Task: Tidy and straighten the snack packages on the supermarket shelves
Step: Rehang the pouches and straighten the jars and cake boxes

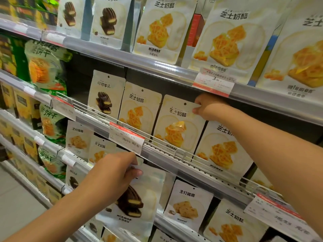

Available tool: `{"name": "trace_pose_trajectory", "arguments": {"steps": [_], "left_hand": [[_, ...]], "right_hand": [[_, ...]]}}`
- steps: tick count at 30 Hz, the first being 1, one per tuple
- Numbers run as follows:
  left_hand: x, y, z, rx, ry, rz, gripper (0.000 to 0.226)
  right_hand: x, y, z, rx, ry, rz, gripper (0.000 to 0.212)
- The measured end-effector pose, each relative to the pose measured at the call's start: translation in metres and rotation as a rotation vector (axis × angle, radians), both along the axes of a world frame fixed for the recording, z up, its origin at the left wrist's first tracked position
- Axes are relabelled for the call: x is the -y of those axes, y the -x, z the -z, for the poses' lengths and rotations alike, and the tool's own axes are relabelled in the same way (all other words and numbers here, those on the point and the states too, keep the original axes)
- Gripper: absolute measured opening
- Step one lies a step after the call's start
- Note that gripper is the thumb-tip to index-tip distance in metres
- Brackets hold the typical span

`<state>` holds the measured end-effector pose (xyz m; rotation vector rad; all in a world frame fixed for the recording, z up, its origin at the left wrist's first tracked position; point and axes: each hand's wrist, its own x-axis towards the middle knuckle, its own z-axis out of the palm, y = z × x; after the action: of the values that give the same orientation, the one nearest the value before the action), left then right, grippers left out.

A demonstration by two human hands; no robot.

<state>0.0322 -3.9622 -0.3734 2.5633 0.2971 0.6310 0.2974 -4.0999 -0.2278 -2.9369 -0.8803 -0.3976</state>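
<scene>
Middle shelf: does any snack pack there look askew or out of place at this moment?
Yes. The cheese pack pinched at its top corner by the right hand leans right, out of line with its neighbours. A lone cocoa pack stands among cheese packs. Below, the left hand holds a cocoa pack forward of its row.

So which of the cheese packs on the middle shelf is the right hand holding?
The third pack from the left, gripped at its top right corner by the right hand; its neighbours stand untouched.

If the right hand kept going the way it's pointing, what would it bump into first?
The right hand already pinches the top corner of a cheese pack. Going further left, it would probably meet the next cheese pack first, though depth is hard to judge.
</scene>
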Motion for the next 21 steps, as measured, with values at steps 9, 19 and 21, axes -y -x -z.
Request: {"name": "trace_pose_trajectory", "arguments": {"steps": [9,19,21], "left_hand": [[0.008,-0.002,-0.002,-0.009,0.02,-0.014,0.018],[-0.005,0.013,-0.009,0.048,0.037,-0.077,0.019],[-0.015,0.021,-0.005,0.079,-0.014,-0.092,0.013]], "right_hand": [[0.016,0.041,0.009,0.138,-0.163,-0.226,0.043],[-0.008,0.149,0.113,-0.234,0.014,-0.745,0.045],[-0.024,0.155,0.122,-0.228,-0.041,-0.723,0.026]]}}
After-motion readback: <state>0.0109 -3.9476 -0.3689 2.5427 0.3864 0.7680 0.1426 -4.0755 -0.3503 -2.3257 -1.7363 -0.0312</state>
